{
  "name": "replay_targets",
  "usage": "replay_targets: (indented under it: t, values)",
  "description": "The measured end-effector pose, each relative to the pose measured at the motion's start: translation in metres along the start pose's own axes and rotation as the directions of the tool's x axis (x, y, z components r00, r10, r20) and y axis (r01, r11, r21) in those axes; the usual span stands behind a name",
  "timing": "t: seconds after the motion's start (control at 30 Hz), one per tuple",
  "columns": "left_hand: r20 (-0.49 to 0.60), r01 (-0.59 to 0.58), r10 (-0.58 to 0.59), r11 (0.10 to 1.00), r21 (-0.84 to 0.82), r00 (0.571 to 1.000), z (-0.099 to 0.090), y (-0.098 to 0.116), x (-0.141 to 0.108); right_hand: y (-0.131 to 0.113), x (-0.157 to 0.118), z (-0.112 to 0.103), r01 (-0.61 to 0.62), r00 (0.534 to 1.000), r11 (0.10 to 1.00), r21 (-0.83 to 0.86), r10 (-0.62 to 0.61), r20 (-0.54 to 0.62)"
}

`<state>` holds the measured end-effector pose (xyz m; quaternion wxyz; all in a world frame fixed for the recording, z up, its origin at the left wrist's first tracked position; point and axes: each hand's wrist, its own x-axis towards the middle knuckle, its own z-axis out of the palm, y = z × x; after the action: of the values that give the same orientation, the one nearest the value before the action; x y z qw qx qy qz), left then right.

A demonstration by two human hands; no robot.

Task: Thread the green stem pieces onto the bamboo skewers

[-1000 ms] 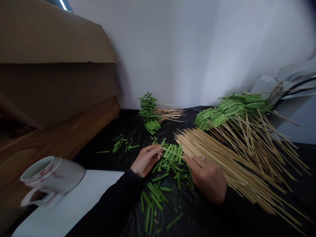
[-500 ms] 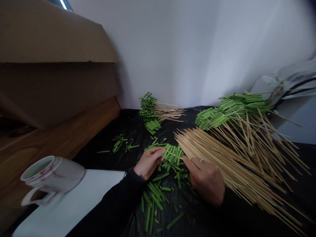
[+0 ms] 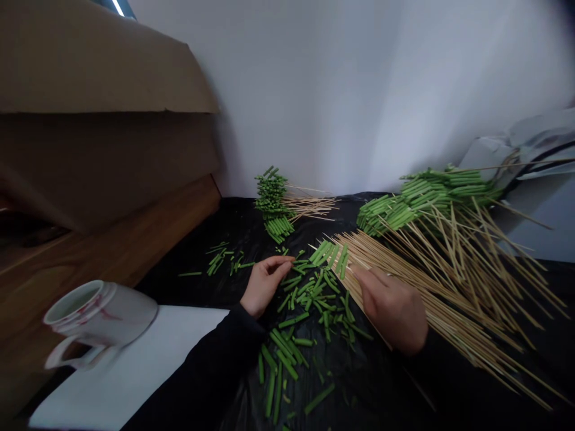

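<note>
My right hand (image 3: 395, 308) is closed on a thin wooden skewer, its shaft running out below the hand. Several short green stem pieces (image 3: 330, 256) are threaded side by side near the tip of the skewer, over the ends of the loose skewers. To the left, my left hand (image 3: 265, 284) is pinched, thumb against forefinger, at the edge of the loose cut green stems (image 3: 314, 293). Whatever may lie between those fingertips is too small to make out. More cut stems (image 3: 281, 359) lie nearer to me on the black plastic sheet (image 3: 197, 293).
A large pile of bare skewers (image 3: 440, 311) spreads to the right. Behind it, filled skewers (image 3: 422, 194) are stacked; a smaller filled stack (image 3: 274, 206) stands by the wall. At left are a white mug (image 3: 108, 314), a white sheet (image 3: 148, 359) and a cardboard box (image 3: 112, 161).
My right hand has moved right and slightly away with the threaded skewer. My left hand has come off the skewer and now sits apart from it, left of the loose stems.
</note>
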<state>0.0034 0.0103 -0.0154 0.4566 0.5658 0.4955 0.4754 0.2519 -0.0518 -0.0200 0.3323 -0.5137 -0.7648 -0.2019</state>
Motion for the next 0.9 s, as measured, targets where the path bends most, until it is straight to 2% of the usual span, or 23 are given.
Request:
replay_targets:
  t: [0.07,0.17,0.27,0.33,0.53,0.73,0.83,0.9]
  values:
    - [0.052,-0.174,0.166,0.954,0.245,0.985,-0.003,-0.003,0.002,0.000,-0.001,0.001,0.011,1.000,1.000,0.000,-0.011,0.004]
    - [0.246,-0.419,0.339,0.720,0.554,0.908,-0.004,-0.005,0.001,-0.001,-0.001,0.002,0.017,1.000,1.000,0.005,-0.017,-0.004]
    - [0.398,-0.513,0.324,0.514,0.688,0.858,-0.004,-0.005,-0.001,-0.002,0.000,0.003,0.016,1.000,1.000,0.005,-0.016,-0.002]
    - [0.422,-0.518,0.302,0.458,0.722,0.855,-0.003,-0.006,-0.002,-0.003,0.000,0.003,0.017,1.000,1.000,0.008,-0.017,0.007]
    - [0.313,-0.453,0.337,0.525,0.720,0.888,-0.006,-0.009,0.003,-0.006,-0.002,0.003,0.017,0.999,0.999,0.028,-0.019,0.043]
    - [0.293,-0.409,0.288,0.564,0.717,0.912,-0.006,-0.004,0.002,-0.006,-0.003,0.004,-0.001,0.998,0.999,0.035,-0.001,0.060]
    - [0.235,-0.383,0.308,0.632,0.674,0.922,-0.006,0.000,0.000,-0.006,-0.003,0.004,0.000,0.998,0.999,0.053,-0.003,0.056]
    - [0.159,-0.358,0.331,0.722,0.591,0.930,-0.005,0.002,0.000,-0.006,-0.003,0.003,0.001,0.999,0.997,0.072,-0.004,0.048]
